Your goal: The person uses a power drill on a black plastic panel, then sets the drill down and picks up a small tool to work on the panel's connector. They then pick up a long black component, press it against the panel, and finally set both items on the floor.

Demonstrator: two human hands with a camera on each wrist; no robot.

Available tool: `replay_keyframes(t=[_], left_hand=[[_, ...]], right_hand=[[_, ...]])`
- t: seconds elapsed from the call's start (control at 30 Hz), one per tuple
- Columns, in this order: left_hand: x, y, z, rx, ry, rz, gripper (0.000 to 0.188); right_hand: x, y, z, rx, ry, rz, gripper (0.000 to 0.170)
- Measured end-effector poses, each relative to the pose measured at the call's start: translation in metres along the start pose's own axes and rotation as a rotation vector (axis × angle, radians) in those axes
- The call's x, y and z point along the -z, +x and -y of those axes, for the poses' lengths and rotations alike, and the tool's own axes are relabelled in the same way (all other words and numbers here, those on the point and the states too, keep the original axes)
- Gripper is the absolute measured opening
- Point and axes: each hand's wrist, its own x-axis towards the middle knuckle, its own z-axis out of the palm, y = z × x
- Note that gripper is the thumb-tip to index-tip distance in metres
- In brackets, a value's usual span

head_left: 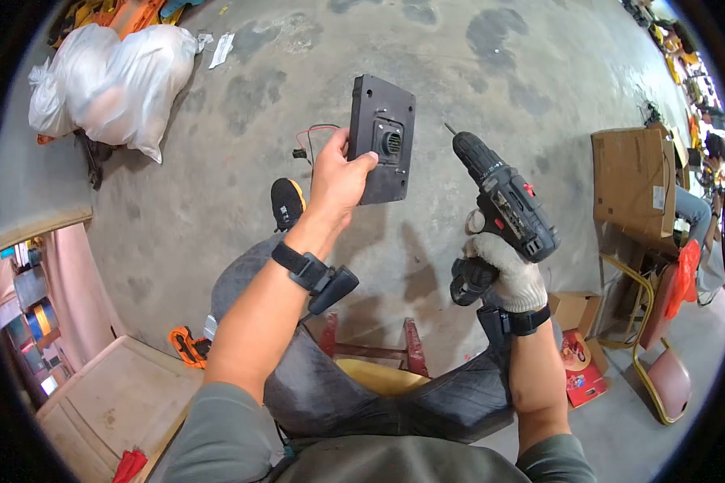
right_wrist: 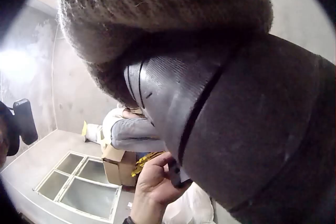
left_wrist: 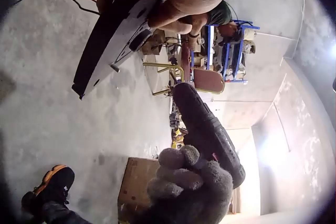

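Observation:
My bare left hand (head_left: 342, 181) grips the lower left edge of a flat black panel (head_left: 369, 173), thumb on its face beside a round multi-pin connector (head_left: 391, 143). Short studs stand around the connector; red and black wires trail out behind. In my gloved right hand (head_left: 503, 270) is the handle of a black cordless drill (head_left: 511, 205), its bit pointing up-left toward the panel, apart from it. The left wrist view shows the panel (left_wrist: 113, 40) under my fingers and the drill (left_wrist: 207, 129) beyond. Dark drill housing (right_wrist: 252, 129) fills much of the right wrist view.
White plastic bags (head_left: 129, 84) lie at the upper left. A cardboard box (head_left: 632, 181) and a chair (head_left: 669, 382) stand at the right. Below, between the legs, is a red-framed stool (head_left: 379, 352). An orange tool (head_left: 187, 348) lies near the left leg.

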Motion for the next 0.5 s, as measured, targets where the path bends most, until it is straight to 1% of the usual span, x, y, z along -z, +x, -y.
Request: replay_keyframes(t=[0.07,0.1,0.17,0.2,0.27,0.3,0.37,0.4,0.47,0.5], left_hand=[[-0.005,-0.003,0.000,-0.115,0.011,-0.058,0.049],[-0.004,-0.001,0.004,-0.110,0.005,-0.053,0.049],[0.002,0.004,0.017,-0.179,0.229,-0.113,0.053],[0.001,0.003,0.020,-0.181,0.228,-0.107,0.053],[0.003,0.001,0.027,-0.309,0.349,0.090,0.051],[0.003,-0.002,0.024,-0.307,0.347,0.094,0.051],[0.001,-0.008,0.017,-0.046,0.289,0.276,0.042],[-0.001,-0.010,0.015,-0.042,0.284,0.280,0.042],[-0.006,-0.013,0.011,0.108,0.249,0.304,0.029],[-0.011,-0.015,0.013,0.108,0.246,0.302,0.029]], right_hand=[[-0.001,0.001,0.003,-0.036,0.019,0.022,0.041],[-0.002,0.001,0.005,-0.038,0.013,0.014,0.041],[-0.006,0.002,0.006,-0.095,0.068,0.011,0.044],[-0.006,0.003,0.006,-0.084,0.121,0.079,0.046],[-0.007,0.005,0.000,-0.081,0.138,0.071,0.046],[-0.009,0.006,-0.002,-0.080,0.156,0.066,0.046],[-0.011,0.006,0.001,-0.089,0.141,0.069,0.046],[-0.011,0.007,0.001,-0.097,0.157,0.069,0.046],[-0.012,0.007,-0.002,-0.087,0.160,0.054,0.043],[-0.014,0.007,-0.002,-0.089,0.158,0.055,0.043]])
